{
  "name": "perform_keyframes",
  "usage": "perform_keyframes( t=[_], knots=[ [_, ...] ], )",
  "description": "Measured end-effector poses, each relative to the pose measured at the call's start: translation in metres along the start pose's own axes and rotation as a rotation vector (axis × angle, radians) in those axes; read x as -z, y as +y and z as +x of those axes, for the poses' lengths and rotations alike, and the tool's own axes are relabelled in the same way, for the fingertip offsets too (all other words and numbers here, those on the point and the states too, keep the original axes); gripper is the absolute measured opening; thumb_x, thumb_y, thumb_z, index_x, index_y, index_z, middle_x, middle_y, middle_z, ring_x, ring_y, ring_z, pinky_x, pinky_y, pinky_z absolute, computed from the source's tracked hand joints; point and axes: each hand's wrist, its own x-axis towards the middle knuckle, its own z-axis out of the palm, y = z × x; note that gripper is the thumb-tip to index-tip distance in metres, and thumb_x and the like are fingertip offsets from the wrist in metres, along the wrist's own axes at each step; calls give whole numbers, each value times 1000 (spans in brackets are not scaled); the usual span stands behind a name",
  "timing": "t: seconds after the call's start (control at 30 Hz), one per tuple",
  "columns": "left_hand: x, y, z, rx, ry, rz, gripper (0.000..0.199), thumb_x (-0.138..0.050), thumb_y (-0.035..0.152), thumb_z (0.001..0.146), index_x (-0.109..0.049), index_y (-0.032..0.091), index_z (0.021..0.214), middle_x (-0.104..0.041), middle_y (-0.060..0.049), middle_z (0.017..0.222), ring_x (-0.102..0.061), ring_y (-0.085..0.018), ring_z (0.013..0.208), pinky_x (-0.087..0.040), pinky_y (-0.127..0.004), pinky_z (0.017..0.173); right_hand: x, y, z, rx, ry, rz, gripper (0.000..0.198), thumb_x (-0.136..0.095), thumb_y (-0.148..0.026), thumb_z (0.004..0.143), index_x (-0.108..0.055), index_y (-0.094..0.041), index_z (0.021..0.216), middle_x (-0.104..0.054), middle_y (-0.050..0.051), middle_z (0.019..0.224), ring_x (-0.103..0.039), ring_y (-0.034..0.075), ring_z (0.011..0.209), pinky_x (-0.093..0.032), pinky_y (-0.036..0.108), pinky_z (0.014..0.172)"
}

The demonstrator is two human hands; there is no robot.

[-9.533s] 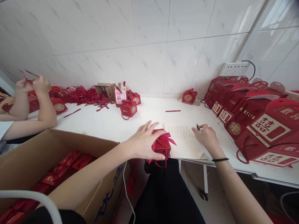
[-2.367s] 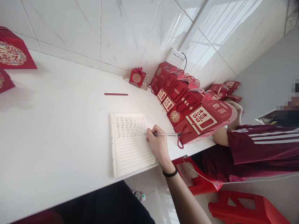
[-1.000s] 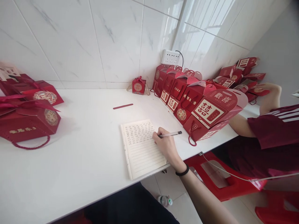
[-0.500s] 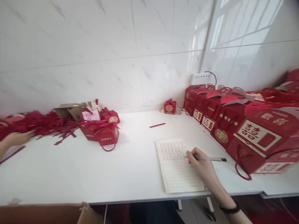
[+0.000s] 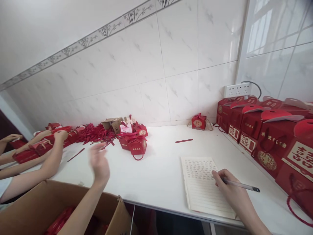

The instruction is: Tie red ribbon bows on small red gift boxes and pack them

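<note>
My right hand is closed around a dark-capped pen and rests on a lined notebook. The pen tip is hidden behind the fingers, near rows of small handwritten marks on the upper page. My left hand is raised above the table, over the far edge of an open cardboard box. Motion smears its fingers, and whether anything is in them does not show. Just beyond it stand red gift boxes with ribbon bows and a cord handle, beside a heap of red ribbons.
At far left, other people's arms reach over red boxes. A row of red gift boxes lines the right side. A small red box and a red strip lie farther back, near a wall socket.
My view has swung left, bringing in the co-workers' arms and more of the cardboard box. My left hand has come into view, raised. My right hand still holds the pen on the notebook.
</note>
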Motion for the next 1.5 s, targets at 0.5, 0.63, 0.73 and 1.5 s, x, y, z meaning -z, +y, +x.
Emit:
perform_keyframes(
  t=[0.5, 0.63, 0.73, 1.5],
  knots=[
    [-124, -8, -11, 496, -270, 411, 90, -66, 46, 64, -19, 8, 131, -27, -29, 136, -28, -41, 129, -27, -58, 100, 12, 40, 24, 364, 266, -169, 43, -33, -31, 81, -56, -6, 107, -60, 15, 82, -60, 24, 71, -51, 37, 66],
    [-103, -11, -40, 322, -484, 258, 74, -67, 44, 63, -30, 19, 123, -38, -14, 133, -41, -26, 124, -35, -39, 103, 27, 57, 43, 407, 193, -345, 44, -31, -11, 78, -55, -5, 114, -61, 18, 91, -60, 26, 82, -51, 39, 74],
    [-87, 4, -70, 217, -607, 191, 82, -69, 49, 59, -30, 16, 123, -38, -15, 130, -41, -28, 123, -35, -42, 103, 33, 51, 46, 407, 215, -348, 51, -32, -7, 75, -47, -2, 124, -60, 20, 100, -58, 27, 94, -48, 43, 82],
    [-50, 71, -112, 191, -823, -67, 31, -44, 46, 81, -44, 20, 97, -57, -5, 101, -59, -14, 81, -45, -28, 74, -26, -78, -6, 655, -535, 114, 97, -72, -43, 68, -15, -19, 142, -25, 16, 140, -25, 27, 131, -29, 46, 107]
  ],
)
